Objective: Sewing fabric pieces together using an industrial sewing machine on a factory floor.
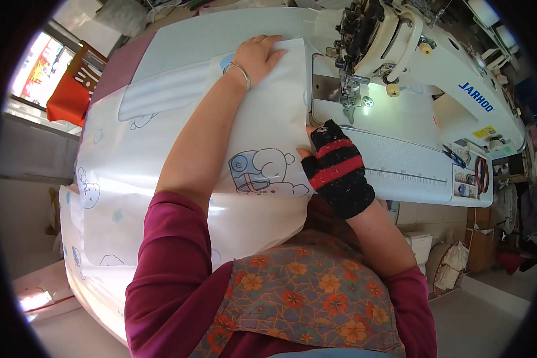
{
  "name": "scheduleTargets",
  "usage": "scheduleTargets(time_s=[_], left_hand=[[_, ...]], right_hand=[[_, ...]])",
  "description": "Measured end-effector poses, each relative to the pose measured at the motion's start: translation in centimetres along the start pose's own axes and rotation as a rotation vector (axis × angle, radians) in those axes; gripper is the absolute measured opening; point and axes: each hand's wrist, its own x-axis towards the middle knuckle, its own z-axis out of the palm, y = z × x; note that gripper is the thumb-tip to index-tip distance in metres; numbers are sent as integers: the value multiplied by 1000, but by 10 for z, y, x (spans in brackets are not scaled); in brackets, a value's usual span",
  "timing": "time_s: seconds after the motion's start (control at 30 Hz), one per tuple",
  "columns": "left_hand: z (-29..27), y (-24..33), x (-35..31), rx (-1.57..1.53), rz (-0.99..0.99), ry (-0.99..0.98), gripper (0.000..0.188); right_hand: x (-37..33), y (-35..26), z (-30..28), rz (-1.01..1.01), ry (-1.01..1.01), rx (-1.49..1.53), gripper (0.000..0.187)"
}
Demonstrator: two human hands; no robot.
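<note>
A glossy white sheet [262,125] printed with blue cartoon bears spreads over the table and hangs over its near side. My left hand [259,58], with a silver bangle at the wrist, lies flat on its far right corner, fingers stretched out. My right hand [337,170] wears a black fingerless glove with red stripes. Its bare thumb and fingertips close on the sheet's right edge, partly hidden by the glove. Just beyond that edge stands a white sewing machine [411,42], its lamp lit above the presser foot [349,112]. The sheet's edge lies left of the foot.
On the machine bed's right end lie dark-handled scissors [453,156], a red-handled tool [481,174] and a small parts tray [464,182]. A ruler scale [400,174] runs along the bed's front. A wooden chair [89,71] with a red-orange cloth [68,101] stands at the far left.
</note>
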Motion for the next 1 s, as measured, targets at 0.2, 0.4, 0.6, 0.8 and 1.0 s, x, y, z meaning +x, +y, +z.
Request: scheduleTargets(time_s=[0.2,0.4,0.6,0.8,1.0], left_hand=[[1,5,4,49,66,58,32],[3,13,24,162,-90,-229,25],[3,19,25,188,-124,-332,23],[14,15,6,162,-139,-93,20],[17,15,6,137,-32,12,23]], right_hand=[[-8,-1,1,21,-14,-40,40],[4,-9,-5,251,-100,326,41],[-4,0,1,280,-199,428,37],[0,2,-2,136,-101,292,41],[41,13,1,948,-59,1123,49]])
